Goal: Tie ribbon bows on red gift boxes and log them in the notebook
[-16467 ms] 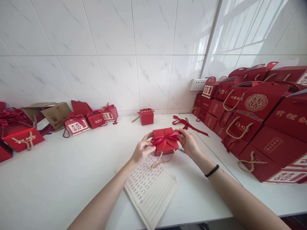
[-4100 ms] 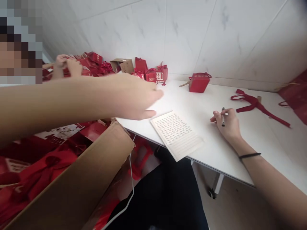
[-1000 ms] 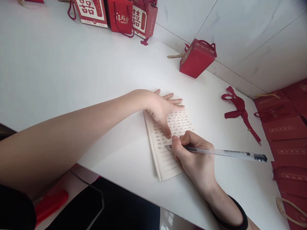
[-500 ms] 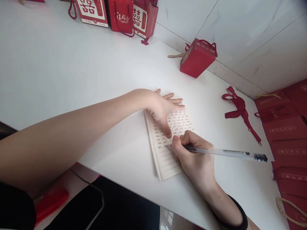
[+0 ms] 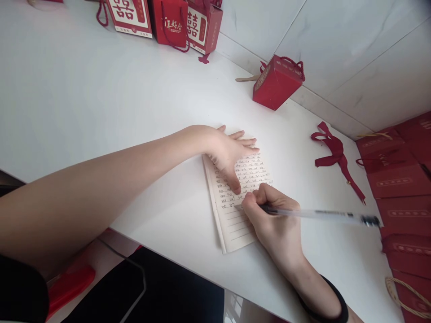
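Observation:
A lined notebook (image 5: pixel 235 229) lies at a slant on the white table, its page covered in rows of handwritten numbers down to a few blank lines at the bottom. My left hand (image 5: pixel 227 150) rests with fingers spread over the upper part of the page, hiding some of the writing. In my right hand (image 5: pixel 274 224) is a clear-barrelled pen (image 5: pixel 323 214), pinched near its dark grip. Its tip meets the lowest written row, just right of the last number. The back end of the pen is blurred.
Red gift boxes (image 5: pixel 168 22) with rope handles stand at the back left. One red box (image 5: pixel 278 83) sits by the tiled wall, and a dark red ribbon (image 5: pixel 333 148) lies to the right. Several red boxes (image 5: pixel 400 206) line the right edge.
The pen tip has moved slightly right along the lowest row, and another number now shows there. The pen's back end has swung a little right. My left hand has stayed put.

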Motion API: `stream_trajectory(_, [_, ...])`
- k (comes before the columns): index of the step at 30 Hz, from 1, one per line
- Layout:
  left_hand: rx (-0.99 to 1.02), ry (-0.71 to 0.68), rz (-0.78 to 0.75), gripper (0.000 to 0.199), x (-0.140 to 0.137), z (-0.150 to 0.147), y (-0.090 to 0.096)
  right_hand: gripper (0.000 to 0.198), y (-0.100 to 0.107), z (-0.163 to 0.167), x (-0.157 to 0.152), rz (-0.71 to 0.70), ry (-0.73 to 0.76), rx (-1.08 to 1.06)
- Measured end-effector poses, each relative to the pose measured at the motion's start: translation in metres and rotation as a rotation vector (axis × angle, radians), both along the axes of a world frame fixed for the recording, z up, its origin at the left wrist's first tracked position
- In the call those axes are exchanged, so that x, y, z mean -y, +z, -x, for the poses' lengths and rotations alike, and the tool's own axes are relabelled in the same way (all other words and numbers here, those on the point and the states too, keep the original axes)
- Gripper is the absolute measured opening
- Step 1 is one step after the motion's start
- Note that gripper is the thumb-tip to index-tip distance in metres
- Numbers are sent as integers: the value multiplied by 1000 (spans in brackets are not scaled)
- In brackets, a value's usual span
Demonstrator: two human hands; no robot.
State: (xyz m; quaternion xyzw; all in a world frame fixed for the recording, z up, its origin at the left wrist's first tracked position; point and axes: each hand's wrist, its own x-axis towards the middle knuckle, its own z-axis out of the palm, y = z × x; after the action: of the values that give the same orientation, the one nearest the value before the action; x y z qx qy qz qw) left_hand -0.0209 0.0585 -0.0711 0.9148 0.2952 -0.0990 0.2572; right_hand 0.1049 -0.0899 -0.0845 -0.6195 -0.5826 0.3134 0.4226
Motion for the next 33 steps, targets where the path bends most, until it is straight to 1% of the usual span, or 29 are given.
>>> stream_trajectory(3, [-38,-35,1,112,0,1,2,38,2,-8,-5,67,-54,-298])
stream_trajectory(5, [-57,-58,4,113,0,1,3,41,3,-17,-10,23,-113,-438])
stream_trajectory(6, [-56,-62,7,112,0,2,4,42,3,-21,-13,-22,-141,-452])
stream_trajectory(8, [-38,-63,14,112,0,3,4,42,4,-31,-20,-112,-198,-383])
stream_trajectory(10, [-21,-73,24,112,0,5,3,34,2,-43,-26,-175,-262,-231])
stream_trajectory(12, [-3,-87,37,112,-1,7,2,31,-2,-55,-33,-196,-320,-69])
stream_trajectory(14, [7,-87,43,113,-1,9,2,37,-8,-67,-40,-177,-341,41])
stream_trajectory(16, [0,-79,43,115,-2,11,1,42,-14,-76,-47,-148,-339,112])
stream_trajectory(18, [-18,-77,42,115,-3,12,1,43,-19,-82,-52,-152,-349,169])
stream_trajectory(22, [-33,-89,43,111,0,13,4,30,-23,-89,-57,-231,-375,211])
stream_trajectory(24, [-26,-92,43,108,3,13,4,27,-24,-93,-57,-280,-361,224])
stream_trajectory(25, [-15,-95,44,105,4,12,4,30,-25,-95,-58,-301,-336,271])
stream_trajectory(27, [22,-105,45,100,7,11,3,42,-27,-100,-59,-326,-270,405])
stream_trajectory(29, [65,-116,52,95,10,9,2,54,-29,-105,-60,-324,-210,524])
stream_trajectory(33, [102,-101,53,90,16,8,4,59,-32,-109,-62,-286,-190,583])
